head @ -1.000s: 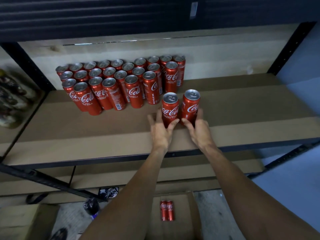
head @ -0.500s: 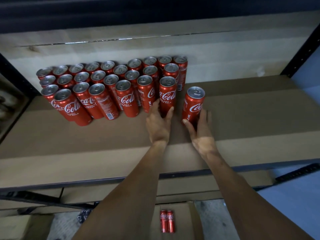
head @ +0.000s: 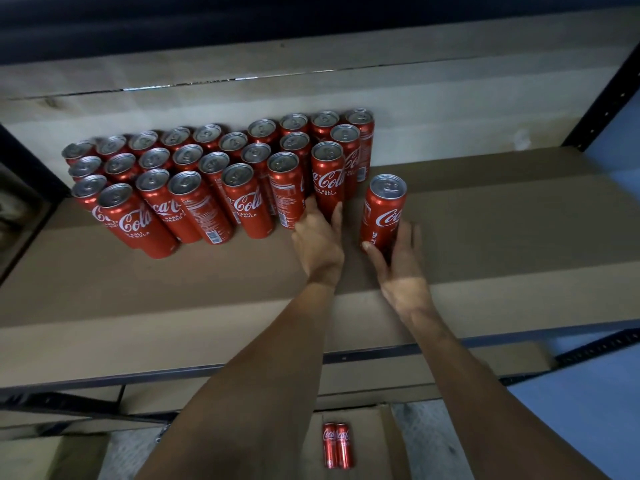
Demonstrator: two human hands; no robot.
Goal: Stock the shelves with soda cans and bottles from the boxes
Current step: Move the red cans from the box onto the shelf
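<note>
One can point(head: 382, 211) in right hand point(head: 398, 268), left hand point(head: 318, 240) against cans' front row point(head: 242, 199)

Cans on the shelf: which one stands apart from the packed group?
The lone can to the right of the packed group, with bare shelf around it. The right hand cups its base; every other can touches neighbours.

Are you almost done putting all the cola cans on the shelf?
Most of it looks done: a big block of red cola cans stands in rows at the back of the shelf. The left hand is at the front can of the block's right end, and the right hand holds a lone can standing apart. Left to shelve: two cans in the cardboard box below.
</note>
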